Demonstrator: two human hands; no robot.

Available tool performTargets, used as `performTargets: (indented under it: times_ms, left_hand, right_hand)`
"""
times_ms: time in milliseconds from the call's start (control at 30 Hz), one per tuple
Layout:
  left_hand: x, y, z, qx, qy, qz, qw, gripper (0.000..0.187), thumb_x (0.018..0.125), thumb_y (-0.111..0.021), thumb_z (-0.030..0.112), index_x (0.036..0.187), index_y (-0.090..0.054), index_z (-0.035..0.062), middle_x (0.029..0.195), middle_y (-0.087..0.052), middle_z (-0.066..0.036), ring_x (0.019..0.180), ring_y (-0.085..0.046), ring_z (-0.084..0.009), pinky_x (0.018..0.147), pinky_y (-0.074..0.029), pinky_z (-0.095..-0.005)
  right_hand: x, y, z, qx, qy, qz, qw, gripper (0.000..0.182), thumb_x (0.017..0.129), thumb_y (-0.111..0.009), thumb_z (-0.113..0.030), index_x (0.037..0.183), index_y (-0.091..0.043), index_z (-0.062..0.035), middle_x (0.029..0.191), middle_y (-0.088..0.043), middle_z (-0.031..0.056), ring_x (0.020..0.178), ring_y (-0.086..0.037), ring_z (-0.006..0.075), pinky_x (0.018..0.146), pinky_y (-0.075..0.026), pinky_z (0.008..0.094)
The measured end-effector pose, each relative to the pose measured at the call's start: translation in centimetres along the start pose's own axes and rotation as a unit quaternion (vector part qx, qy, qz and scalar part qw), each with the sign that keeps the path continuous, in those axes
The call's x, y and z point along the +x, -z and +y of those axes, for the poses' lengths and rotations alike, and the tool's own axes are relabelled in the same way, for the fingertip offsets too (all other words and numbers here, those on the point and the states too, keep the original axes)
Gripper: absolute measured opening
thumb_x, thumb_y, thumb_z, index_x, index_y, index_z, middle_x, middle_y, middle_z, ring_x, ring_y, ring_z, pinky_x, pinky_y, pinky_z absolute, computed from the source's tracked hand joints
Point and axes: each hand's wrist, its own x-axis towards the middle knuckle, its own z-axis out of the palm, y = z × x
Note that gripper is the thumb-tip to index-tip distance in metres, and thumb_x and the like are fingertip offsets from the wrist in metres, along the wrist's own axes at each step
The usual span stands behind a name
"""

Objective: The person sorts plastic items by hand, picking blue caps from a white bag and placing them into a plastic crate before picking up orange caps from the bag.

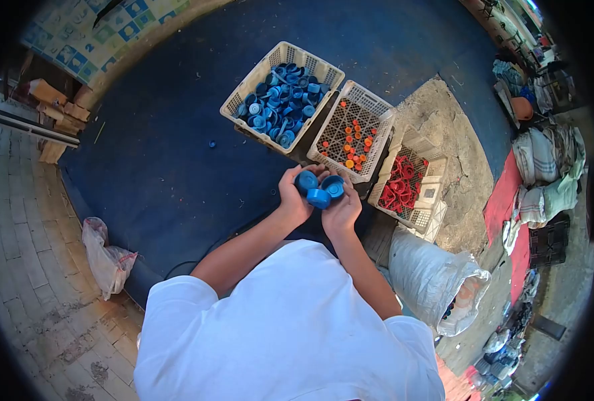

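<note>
Three large blue plastic caps (319, 198) rest together in my two cupped hands, in front of my chest. My left hand (293, 202) curls around their left side, fingers partly hidden behind them. From the right, my right hand (344, 212) supports the cap whose hollow inside faces up. Just beyond my hands stands a white crate (242, 129) heaped with blue caps (280, 100). Beside it, a second crate (370, 100) holds scattered orange caps (358, 137). Closest on the right, a third crate (432, 184) contains red caps or rings (402, 180).
A blue mat (170, 134) covers the floor, with a loose blue cap (212, 144) on it. A white sack (417, 267) lies open at my right. At the left is a plastic bag (106, 260). More sacks (544, 157) are piled far right.
</note>
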Motion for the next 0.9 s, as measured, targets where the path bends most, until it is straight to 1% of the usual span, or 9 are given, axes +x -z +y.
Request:
performTargets:
  times_ms: [100,133,267,367,400,500,633,767,900]
  left_hand:
    - [0.9,0.5,2.7,-0.035,-0.024,0.0,0.999,0.034,0.096,-0.049,0.032,0.107,-0.057,0.0009,0.112,-0.065,-0.017,0.109,-0.064,-0.0318,0.105,-0.049,-0.0455]
    - [1.4,0.8,3.5,-0.035,-0.03,0.002,0.999,0.041,0.097,-0.047,0.033,0.117,-0.054,-0.0019,0.121,-0.065,-0.019,0.116,-0.062,-0.0334,0.108,-0.046,-0.0481]
    - [4.4,1.1,6.2,-0.017,-0.066,-0.032,0.997,0.04,0.097,-0.048,0.03,0.121,-0.054,-0.0012,0.125,-0.063,-0.019,0.119,-0.062,-0.0333,0.11,-0.046,-0.0464]
    - [6.4,-0.2,8.3,0.039,-0.08,-0.003,0.996,0.04,0.096,-0.049,0.03,0.123,-0.053,-0.0004,0.126,-0.063,-0.019,0.122,-0.061,-0.0336,0.109,-0.047,-0.0453]
    - [7.5,0.0,9.1,0.033,-0.073,-0.026,0.996,0.045,0.096,-0.053,0.03,0.131,-0.044,0.0032,0.133,-0.057,-0.018,0.123,-0.059,-0.034,0.101,-0.05,-0.0453]
    - [10.9,-0.3,10.9,0.054,-0.078,-0.008,0.995,0.046,0.096,-0.054,0.03,0.131,-0.044,0.0038,0.134,-0.056,-0.019,0.123,-0.06,-0.0343,0.098,-0.052,-0.0449]
    - [14.8,-2.0,13.0,0.064,-0.084,0.05,0.993,0.046,0.095,-0.056,0.031,0.13,-0.043,0.0037,0.136,-0.055,-0.019,0.123,-0.06,-0.0354,0.099,-0.052,-0.0457]
    - [18.4,-4.5,14.3,0.103,-0.085,0.087,0.987,0.044,0.097,-0.053,0.033,0.128,-0.048,0.0029,0.136,-0.057,-0.02,0.127,-0.058,-0.0354,0.109,-0.045,-0.0487]
    - [20.5,-4.4,15.6,0.098,-0.079,0.064,0.99,0.05,0.095,-0.057,0.033,0.132,-0.045,0.0021,0.138,-0.054,-0.019,0.129,-0.055,-0.0351,0.112,-0.042,-0.0475]
  right_hand:
    - [1.6,-1.9,2.0,-0.008,-0.02,-0.016,1.0,0.074,0.095,-0.051,-0.021,0.159,-0.021,-0.0006,0.156,-0.039,0.0218,0.142,-0.042,0.0318,0.12,-0.032,0.0452]
    - [2.5,-2.3,2.7,-0.011,-0.025,-0.017,0.999,0.073,0.095,-0.05,-0.021,0.159,-0.022,-0.0012,0.156,-0.039,0.0212,0.143,-0.041,0.0319,0.121,-0.031,0.0451]
    - [5.8,-4.6,4.5,-0.021,-0.035,-0.016,0.999,0.072,0.096,-0.049,-0.021,0.159,-0.021,-0.0017,0.156,-0.038,0.0208,0.144,-0.04,0.032,0.121,-0.03,0.0451]
    - [9.1,-5.7,4.8,-0.006,-0.057,-0.006,0.998,0.073,0.096,-0.049,-0.021,0.16,-0.02,-0.0018,0.157,-0.037,0.021,0.144,-0.04,0.0319,0.121,-0.03,0.0455]
    - [10.3,-5.9,5.0,0.001,-0.071,-0.004,0.997,0.074,0.096,-0.049,-0.021,0.161,-0.018,-0.0015,0.159,-0.036,0.0214,0.145,-0.039,0.032,0.121,-0.03,0.0457]
    - [13.8,-6.7,5.9,-0.009,-0.09,0.003,0.996,0.075,0.096,-0.049,-0.021,0.161,-0.017,-0.0012,0.159,-0.035,0.0219,0.145,-0.039,0.0321,0.121,-0.03,0.0454]
    - [18.5,-8.2,7.0,0.041,-0.094,0.044,0.994,0.075,0.095,-0.051,-0.022,0.161,-0.019,-0.0022,0.149,-0.044,0.0182,0.135,-0.046,0.0292,0.116,-0.036,0.0435]
    - [23.2,-8.1,8.1,0.041,-0.093,0.043,0.994,0.073,0.095,-0.052,-0.021,0.159,-0.022,-0.0025,0.145,-0.046,0.0163,0.132,-0.048,0.0276,0.114,-0.038,0.0437]
    - [25.4,-9.9,7.4,0.037,-0.093,0.068,0.993,0.072,0.095,-0.054,-0.019,0.158,-0.023,-0.0032,0.144,-0.047,0.0152,0.133,-0.048,0.028,0.114,-0.038,0.0458]
